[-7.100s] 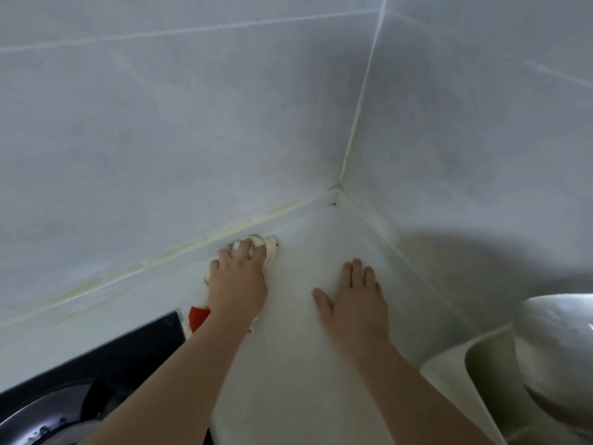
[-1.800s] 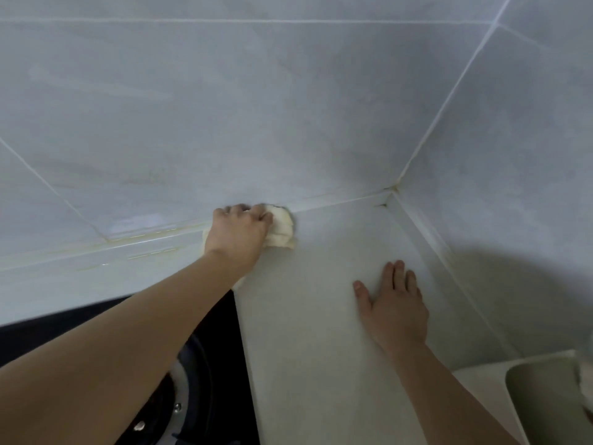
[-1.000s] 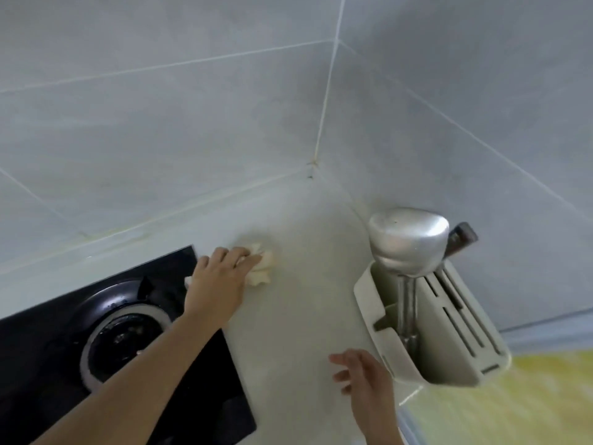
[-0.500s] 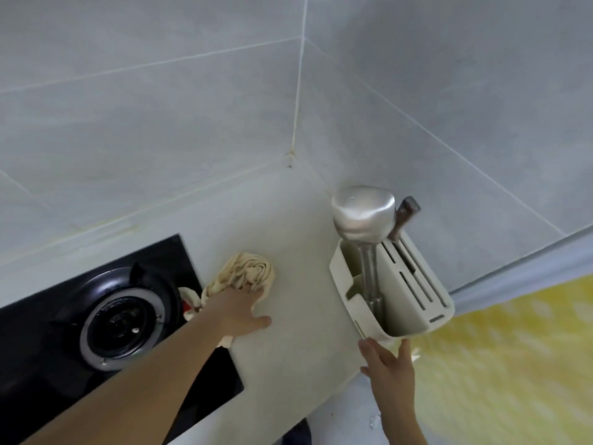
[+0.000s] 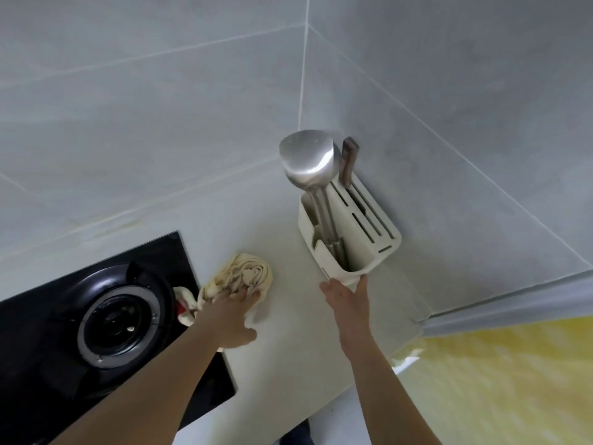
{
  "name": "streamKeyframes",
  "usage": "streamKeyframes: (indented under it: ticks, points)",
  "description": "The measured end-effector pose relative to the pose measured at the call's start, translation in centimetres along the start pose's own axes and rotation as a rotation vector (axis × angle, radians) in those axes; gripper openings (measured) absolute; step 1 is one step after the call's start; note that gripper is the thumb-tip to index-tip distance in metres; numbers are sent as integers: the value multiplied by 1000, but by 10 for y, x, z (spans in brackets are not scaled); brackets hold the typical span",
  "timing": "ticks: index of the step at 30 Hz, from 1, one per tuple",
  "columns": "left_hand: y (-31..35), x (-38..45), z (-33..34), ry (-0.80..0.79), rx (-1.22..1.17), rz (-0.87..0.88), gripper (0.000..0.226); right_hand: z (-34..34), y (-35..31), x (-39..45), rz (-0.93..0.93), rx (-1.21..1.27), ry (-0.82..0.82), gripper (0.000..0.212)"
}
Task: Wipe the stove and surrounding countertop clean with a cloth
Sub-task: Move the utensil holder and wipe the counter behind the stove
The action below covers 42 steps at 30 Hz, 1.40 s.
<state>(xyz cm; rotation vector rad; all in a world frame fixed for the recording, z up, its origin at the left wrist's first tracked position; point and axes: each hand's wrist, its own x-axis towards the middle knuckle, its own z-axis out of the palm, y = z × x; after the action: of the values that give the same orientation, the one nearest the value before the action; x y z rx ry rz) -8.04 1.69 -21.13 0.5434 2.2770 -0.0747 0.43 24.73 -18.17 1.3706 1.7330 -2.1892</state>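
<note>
A crumpled cream cloth (image 5: 241, 276) with a red patch lies on the white countertop (image 5: 282, 354), right beside the black glass stove (image 5: 96, 319). My left hand (image 5: 229, 319) rests on the near end of the cloth, fingers laid over it. My right hand (image 5: 348, 300) touches the base of a cream utensil holder (image 5: 356, 242), thumb and fingers spread against its lower front edge.
The holder carries a steel ladle (image 5: 306, 160) and a knife with a wooden handle (image 5: 348, 162), close to the tiled wall corner. The stove's round burner (image 5: 117, 322) sits left. The counter's front edge runs below my arms, with yellow floor at the right.
My view has swung back from the wall corner. My left hand dragged the cloth from the wall seam to beside the stove. My right hand left the counter and reached the holder's base.
</note>
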Motion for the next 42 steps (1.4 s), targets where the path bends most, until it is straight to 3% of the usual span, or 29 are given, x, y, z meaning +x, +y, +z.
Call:
streamKeyframes:
  ticks: [3,7,13,17,20,22,25,27,31,37,42]
  points:
    - [0,-1,4,29,-17,6,92,21,-22,29,-10,-5,-53,119]
    - [1,-6,7,46,-57,-1,93,53,-49,63,-39,-37,-92,101]
    - [2,-8,5,70,-140,6,89,104,-73,105,-76,-97,-135,115]
    - [-1,-5,9,98,-138,10,87,118,-81,120,-69,-102,-153,110]
    - [-6,-1,13,117,-145,27,83,115,-67,126,-87,-187,-71,106]
    - [-13,0,24,176,-111,55,77,107,-44,116,-78,-298,-20,92]
    - [-19,1,45,372,-43,42,67,81,1,69,-171,-519,-95,44]
    - [-18,14,46,483,7,3,60,50,32,34,-245,-548,-126,26]
    - [-23,59,15,563,-40,-39,57,-18,77,-6,-241,-502,-99,30]
    - [19,102,-26,447,81,-106,66,-85,88,-5,-219,-438,39,43]
    - [60,97,-28,390,173,44,65,-102,68,12,-266,-459,105,25]
